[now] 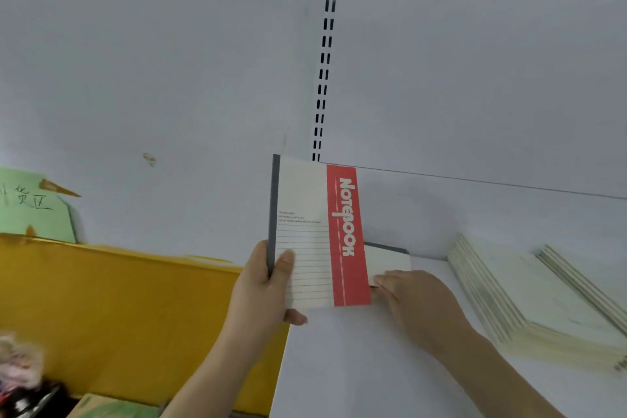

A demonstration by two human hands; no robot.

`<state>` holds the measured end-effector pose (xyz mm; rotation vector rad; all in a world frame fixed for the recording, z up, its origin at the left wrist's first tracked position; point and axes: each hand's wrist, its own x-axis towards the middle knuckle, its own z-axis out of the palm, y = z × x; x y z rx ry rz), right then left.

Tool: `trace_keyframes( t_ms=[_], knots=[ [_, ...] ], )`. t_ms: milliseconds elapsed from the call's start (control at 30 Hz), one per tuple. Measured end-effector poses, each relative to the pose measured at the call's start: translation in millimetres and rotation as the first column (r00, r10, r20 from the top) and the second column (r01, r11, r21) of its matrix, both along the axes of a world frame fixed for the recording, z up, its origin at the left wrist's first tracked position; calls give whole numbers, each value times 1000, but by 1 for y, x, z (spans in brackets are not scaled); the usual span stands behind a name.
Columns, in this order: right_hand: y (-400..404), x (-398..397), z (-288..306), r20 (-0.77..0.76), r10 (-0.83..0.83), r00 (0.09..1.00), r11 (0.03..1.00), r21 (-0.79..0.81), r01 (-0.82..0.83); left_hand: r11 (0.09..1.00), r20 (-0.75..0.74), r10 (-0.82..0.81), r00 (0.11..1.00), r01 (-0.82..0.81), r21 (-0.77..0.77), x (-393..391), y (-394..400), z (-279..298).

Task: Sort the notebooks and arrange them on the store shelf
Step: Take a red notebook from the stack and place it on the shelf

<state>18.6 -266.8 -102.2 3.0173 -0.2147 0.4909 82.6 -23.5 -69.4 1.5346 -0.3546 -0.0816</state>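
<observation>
White store shelf (pixel 390 366) runs across the right half, its back panel rising behind and a slotted upright (pixel 323 78) standing at its left edge. Yellow panel (pixel 118 299) to the left, lower down; a green sign (pixel 34 207) with handwritten characters above it. Stack of pale notebooks (pixel 529 299) lies fanned on the shelf at far right. Left hand (pixel 264 285) holds a notebook (pixel 315 234) upright at the shelf's left end: grey spine, lined cream cover, red band reading "NOTEBOOK"; thumb across the front, fingers curled behind, clamped on the spine edge. Right hand (pixel 414 299) rests palm-down on the shelf, fingers together, their tips touching a second notebook (pixel 386 261) lying flat just behind the upright one; whether they grip it I cannot tell.
</observation>
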Motion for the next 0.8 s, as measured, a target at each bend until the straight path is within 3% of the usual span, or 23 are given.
trace_keyframes(
  t_ms=[100,200,300,400,467,533,600,700,800],
  knots=[
    [-7,-5,16,34,-8,999,990,144,3,998,38,56,998,-56,14,0,0,-1],
    [-11,-13,37,189,-51,981,992,123,28,996,63,83,995,-84,13,5,3,-1],
    [-9,-24,57,453,-172,875,980,171,105,995,68,104,992,-103,-15,7,6,-1],
    [-2,-40,79,558,-281,781,932,353,83,993,68,121,990,-120,-21,8,5,-2],
    [4,-46,88,543,-365,756,840,543,15,995,69,99,993,-97,-28,8,3,-3],
    [13,-46,88,488,-443,752,651,752,-105,998,71,37,997,-33,-52,4,-1,-1],
    [26,-44,78,431,-486,761,525,840,-141,996,81,-47,996,53,-73,-3,-5,3],
    [43,-41,56,397,-465,791,606,795,-43,985,98,-126,987,136,-107,-16,-11,10],
    [58,-43,45,377,-456,806,560,826,-70,973,119,-179,977,194,-125,-28,-18,15]
  ],
)
